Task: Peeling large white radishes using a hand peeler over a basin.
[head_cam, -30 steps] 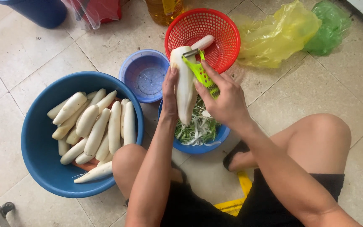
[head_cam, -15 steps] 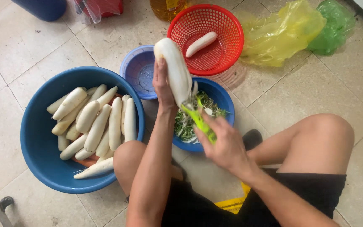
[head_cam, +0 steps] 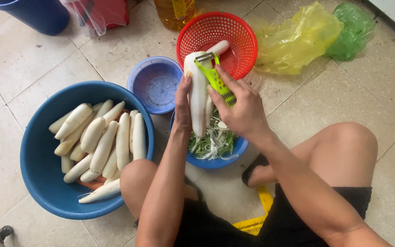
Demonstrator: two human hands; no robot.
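My left hand [head_cam: 182, 103] grips a long white radish [head_cam: 196, 91] upright over a small blue bowl [head_cam: 227, 155] of green and white peelings. My right hand [head_cam: 239, 107] holds a lime-green peeler [head_cam: 213, 75] with its blade against the radish's top end. Behind them stands a red mesh basket [head_cam: 236, 34] with one peeled radish [head_cam: 218, 47] inside. At my left knee a big blue basin [head_cam: 37, 174] holds several white radishes [head_cam: 104, 139].
A small blue-purple strainer [head_cam: 154, 84] sits between basin and basket. Yellow [head_cam: 298, 39] and green [head_cam: 353, 29] plastic bags lie at the back right, an oil bottle [head_cam: 174, 11], a red bag [head_cam: 99, 13] and a dark blue bucket [head_cam: 33, 13] along the back. Tiled floor all round.
The peeler went from the radish's top down to the bowl half a second ago and is now back at the top. The radish has tilted back upright.
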